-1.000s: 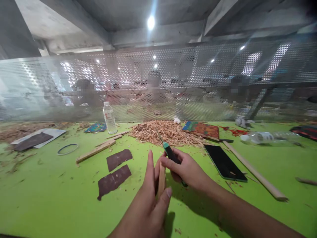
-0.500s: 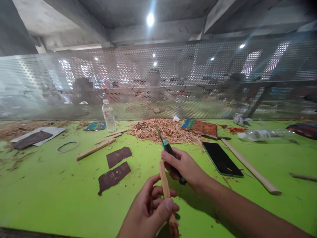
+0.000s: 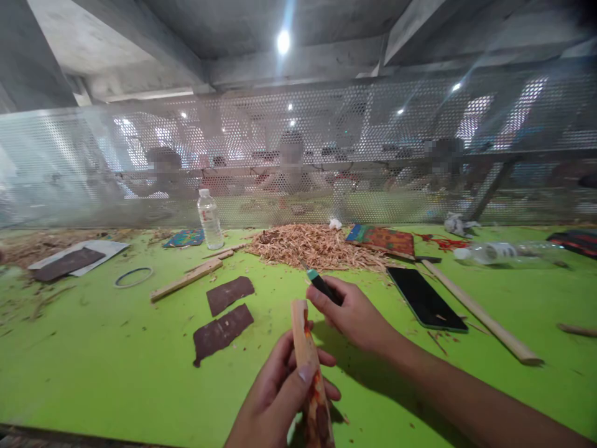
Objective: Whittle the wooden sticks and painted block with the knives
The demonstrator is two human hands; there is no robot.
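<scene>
My left hand (image 3: 275,398) is closed round a flat wooden stick (image 3: 304,348) with red-brown marks, held upright near the bottom centre. Just beyond it my right hand (image 3: 352,311) grips a knife (image 3: 319,283) with a black and green handle, the blade pointing away toward a heap of wood shavings (image 3: 312,246). Both hands hover over the green table (image 3: 116,373). Two dark sandpaper pieces (image 3: 222,330) lie to the left of the stick.
A black phone (image 3: 426,298) and a long wooden dowel (image 3: 482,320) lie to the right. A water bottle (image 3: 208,219), a wooden slat (image 3: 186,280), a ring (image 3: 134,277) and a painted board (image 3: 382,239) sit farther back. A perforated metal screen (image 3: 326,155) borders the table; people sit behind it.
My left hand has turned the stick so its broad marked face shows, and lifted it slightly. My right hand lowered the knife, its blade now pointing flatter toward the shavings.
</scene>
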